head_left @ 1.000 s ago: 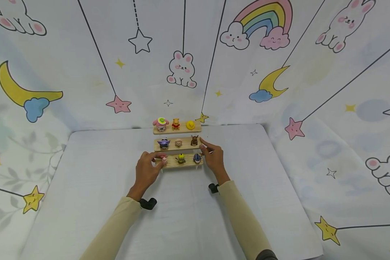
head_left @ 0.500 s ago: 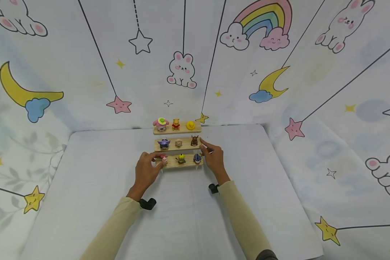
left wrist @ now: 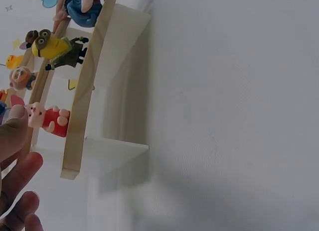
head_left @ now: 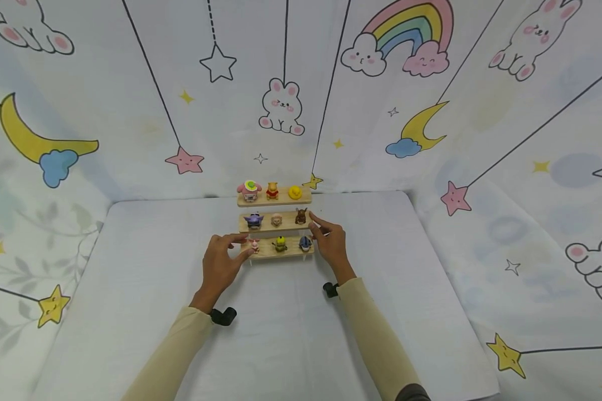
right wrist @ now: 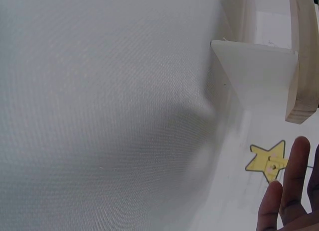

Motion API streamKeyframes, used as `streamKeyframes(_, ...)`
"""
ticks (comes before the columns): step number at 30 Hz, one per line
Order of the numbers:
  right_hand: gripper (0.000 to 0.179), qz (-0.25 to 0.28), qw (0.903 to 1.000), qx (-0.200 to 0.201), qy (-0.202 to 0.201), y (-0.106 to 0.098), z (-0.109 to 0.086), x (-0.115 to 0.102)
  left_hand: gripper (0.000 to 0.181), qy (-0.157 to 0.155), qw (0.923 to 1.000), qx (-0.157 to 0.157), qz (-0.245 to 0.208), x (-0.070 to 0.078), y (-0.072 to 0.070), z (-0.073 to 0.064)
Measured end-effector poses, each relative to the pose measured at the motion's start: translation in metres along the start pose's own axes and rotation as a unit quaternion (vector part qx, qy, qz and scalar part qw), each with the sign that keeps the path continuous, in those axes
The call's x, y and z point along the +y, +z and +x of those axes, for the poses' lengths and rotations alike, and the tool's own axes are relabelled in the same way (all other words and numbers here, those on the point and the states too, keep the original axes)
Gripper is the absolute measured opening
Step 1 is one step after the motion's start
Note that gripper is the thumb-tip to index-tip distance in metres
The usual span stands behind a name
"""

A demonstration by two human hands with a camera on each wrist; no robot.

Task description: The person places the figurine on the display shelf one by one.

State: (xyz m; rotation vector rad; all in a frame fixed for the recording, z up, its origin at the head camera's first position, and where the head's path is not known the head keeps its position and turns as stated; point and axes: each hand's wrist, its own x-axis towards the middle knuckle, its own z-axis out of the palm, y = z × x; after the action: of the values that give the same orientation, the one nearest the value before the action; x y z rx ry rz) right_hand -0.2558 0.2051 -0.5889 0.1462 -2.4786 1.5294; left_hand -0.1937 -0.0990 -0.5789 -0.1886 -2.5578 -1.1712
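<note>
A three-tier wooden display shelf (head_left: 292, 245) with white side supports holds several small toy figurines. On its lowest tier stand a piglet figurine (left wrist: 56, 120) in red, a yellow minion figurine (left wrist: 60, 49) and a blue figurine (left wrist: 82, 13). My left hand (head_left: 219, 268) is at the left end of this tier, thumb tip beside the piglet's head and fingers spread apart. With thumb and index finger, my right hand (head_left: 331, 245) pinches the right end of the middle tier; its other fingers extend loosely in the right wrist view.
The middle tier carries a purple figurine (head_left: 253, 220), a pale round-faced one (head_left: 276, 220) and a brown one (head_left: 301, 216). On the top tier are a pink figurine (head_left: 249, 192), a bear (head_left: 272, 191) and a yellow duck (head_left: 295, 192). A white-covered table (head_left: 281, 334) meets a cartoon-printed backdrop (head_left: 130, 111).
My left hand has drawn back slightly to the left and its fingers have parted from the piglet figurine, which stays standing. My right hand keeps its place at the shelf.
</note>
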Motion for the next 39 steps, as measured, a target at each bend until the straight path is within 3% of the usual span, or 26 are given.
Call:
streamKeyframes(13,0.037,-0.017,0.9995,-0.013,0.023,-0.002,0.001,-0.002,0.043,0.027,0.9984,0.042,0.028,-0.012,-0.014,-0.001)
streamKeyframes(24,0.037,-0.049,0.9979,-0.032,0.029,-0.008,0.0,-0.004,0.038,0.037,0.9932,0.066,0.089,-0.015,-0.02,0.003)
streamKeyframes(33,0.039,-0.066,0.9956,-0.054,0.038,-0.013,0.001,-0.008,0.044,0.028,0.9925,0.028,0.116,-0.016,-0.028,0.005)
streamKeyframes(39,0.044,-0.108,0.9922,-0.047,0.039,-0.017,0.0,-0.014,0.05,0.018,0.9902,-0.012,0.138,-0.016,-0.034,0.007)
